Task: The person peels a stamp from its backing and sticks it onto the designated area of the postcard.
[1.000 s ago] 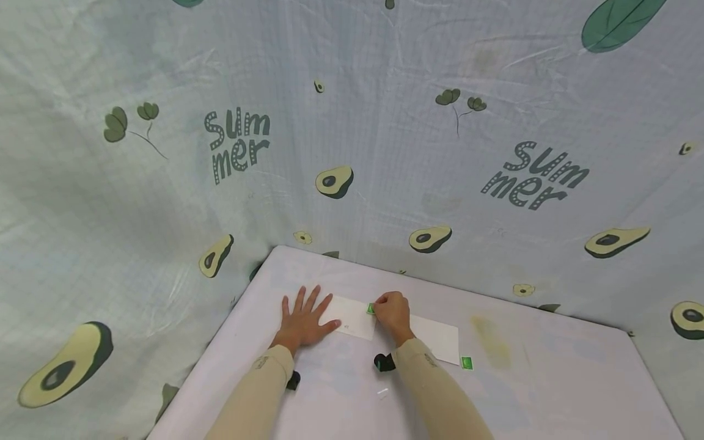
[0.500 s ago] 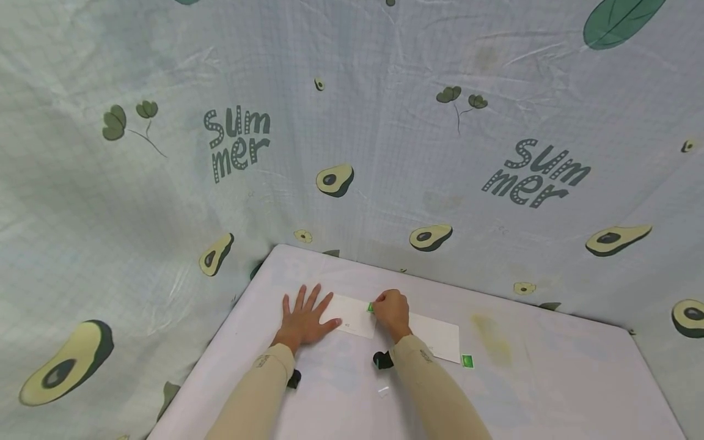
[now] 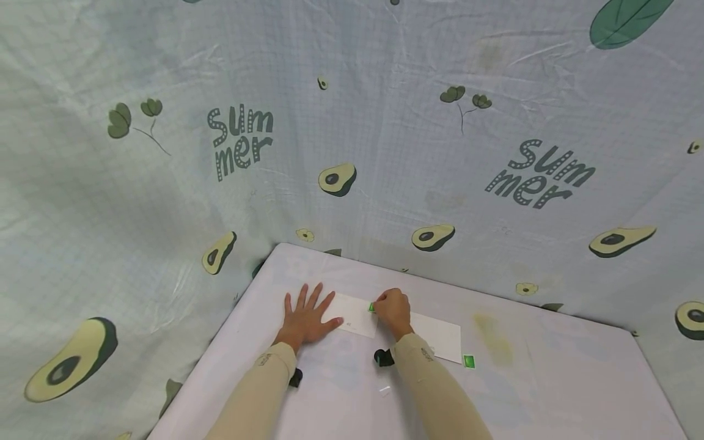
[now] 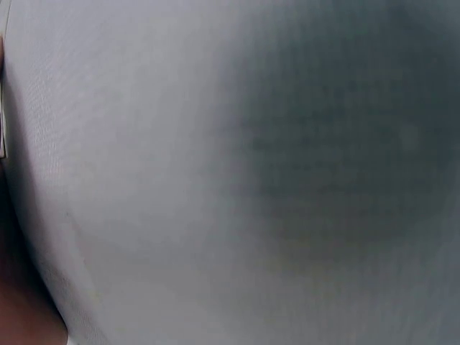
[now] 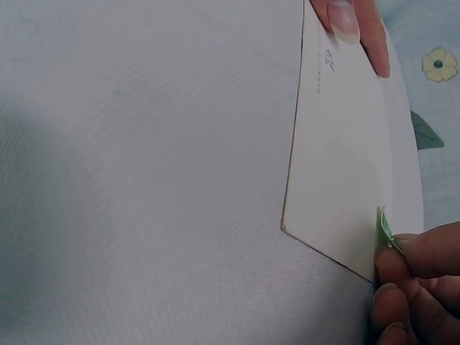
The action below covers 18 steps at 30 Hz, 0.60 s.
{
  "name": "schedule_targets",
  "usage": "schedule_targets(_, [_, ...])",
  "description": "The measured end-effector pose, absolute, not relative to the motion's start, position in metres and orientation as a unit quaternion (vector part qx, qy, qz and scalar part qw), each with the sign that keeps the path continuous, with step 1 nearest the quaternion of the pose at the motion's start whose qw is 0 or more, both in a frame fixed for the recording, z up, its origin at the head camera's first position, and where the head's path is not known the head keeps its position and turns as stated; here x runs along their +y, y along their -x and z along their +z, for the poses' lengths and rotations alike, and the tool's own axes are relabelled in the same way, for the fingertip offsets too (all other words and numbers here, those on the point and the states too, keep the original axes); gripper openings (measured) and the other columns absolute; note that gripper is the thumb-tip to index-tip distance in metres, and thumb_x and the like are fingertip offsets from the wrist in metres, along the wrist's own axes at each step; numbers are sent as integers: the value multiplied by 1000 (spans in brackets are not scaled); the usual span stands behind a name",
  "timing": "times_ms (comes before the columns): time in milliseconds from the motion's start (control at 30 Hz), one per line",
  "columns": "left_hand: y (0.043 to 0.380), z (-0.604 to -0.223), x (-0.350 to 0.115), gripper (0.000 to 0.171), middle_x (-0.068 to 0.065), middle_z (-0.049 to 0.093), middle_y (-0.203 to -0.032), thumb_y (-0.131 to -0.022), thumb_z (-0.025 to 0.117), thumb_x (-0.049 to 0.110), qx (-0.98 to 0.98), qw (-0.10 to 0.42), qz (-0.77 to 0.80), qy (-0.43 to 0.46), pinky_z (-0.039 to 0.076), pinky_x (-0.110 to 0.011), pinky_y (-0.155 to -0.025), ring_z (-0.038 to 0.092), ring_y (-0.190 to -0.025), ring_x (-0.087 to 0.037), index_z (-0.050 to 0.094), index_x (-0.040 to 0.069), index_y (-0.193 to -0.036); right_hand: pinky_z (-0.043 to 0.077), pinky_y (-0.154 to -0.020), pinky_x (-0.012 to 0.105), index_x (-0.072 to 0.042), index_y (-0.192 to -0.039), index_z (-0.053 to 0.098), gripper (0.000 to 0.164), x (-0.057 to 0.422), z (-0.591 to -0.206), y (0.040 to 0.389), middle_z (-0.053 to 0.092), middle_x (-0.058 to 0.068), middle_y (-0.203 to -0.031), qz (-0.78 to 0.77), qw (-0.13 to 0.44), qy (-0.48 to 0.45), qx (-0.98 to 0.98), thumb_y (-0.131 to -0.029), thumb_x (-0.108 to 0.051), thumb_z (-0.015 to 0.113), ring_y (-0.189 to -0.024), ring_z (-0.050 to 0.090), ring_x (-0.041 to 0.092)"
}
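Pinching green slip (image 5: 384,227), right fingers (image 5: 438,250) at card (image 5: 341,158) edge.

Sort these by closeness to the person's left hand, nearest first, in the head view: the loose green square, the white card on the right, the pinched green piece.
1. Pinched green piece: in the right hand.
2. White card on the right: past the right hand.
3. Loose green square: farthest right, by that card's near corner.
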<state>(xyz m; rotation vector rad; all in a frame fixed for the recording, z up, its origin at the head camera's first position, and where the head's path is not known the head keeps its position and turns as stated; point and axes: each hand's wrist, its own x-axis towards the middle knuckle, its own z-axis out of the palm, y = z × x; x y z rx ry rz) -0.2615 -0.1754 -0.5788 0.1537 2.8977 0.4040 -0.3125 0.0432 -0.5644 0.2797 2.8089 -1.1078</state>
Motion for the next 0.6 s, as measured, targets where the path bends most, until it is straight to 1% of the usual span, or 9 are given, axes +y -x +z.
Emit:
schedule_targets(167, [265, -588, -177, 84, -8, 9, -178, -99, 43, 74, 982, 105, 149, -52, -6, -73, -126, -1, -164, -41, 26, 27, -167, 47, -60, 27, -5, -75, 73, 13, 42, -563, 313, 73, 9, -82, -356, 56, -93, 928, -88, -7, 72, -72, 61, 21])
schedule_targets(233, [265, -591, -177, 85, -7, 6, -179, -99, 42, 75, 981, 110, 149, -50, -8, -72, -126, -4, -165, -40, 23, 28, -167, 46, -58, 27, -5, -74, 73, 13, 42, -562, 313, 72, 9, -80, -354, 56, -90, 929, -87, -7, 72, -71, 61, 21])
schedule_targets(367, [263, -584, -177, 84, -7, 9, -178, -99, 42, 74, 982, 108, 146, -51, -5, -72, -127, -1, -164, -41, 26, 27, -167, 45, -58, 26, -5, -75, 73, 13, 41, -561, 312, 72, 9, -80, -351, 60, -90, 930, -88, -7, 71, -71, 60, 20])
schedule_targets(500, [258, -573, -175, 82, -8, 12, -178, -100, 42, 73, 983, 107, 137, -52, 0, -73, -126, 4, -164, -41, 28, 26, -166, 47, -60, 28, -3, -80, 74, 11, 40, -561, 314, 73, 11, -85, -349, 66, -95, 930, -89, -7, 71, -74, 61, 21])
schedule_targets(600, [256, -572, -174, 82, -7, 12, -178, -100, 42, 73, 983, 109, 136, -50, 0, -73, -126, 4, -164, -41, 28, 27, -166, 47, -62, 29, -3, -79, 74, 13, 40, -561, 314, 72, 10, -84, -349, 69, -97, 929, -89, -11, 76, -75, 61, 21])
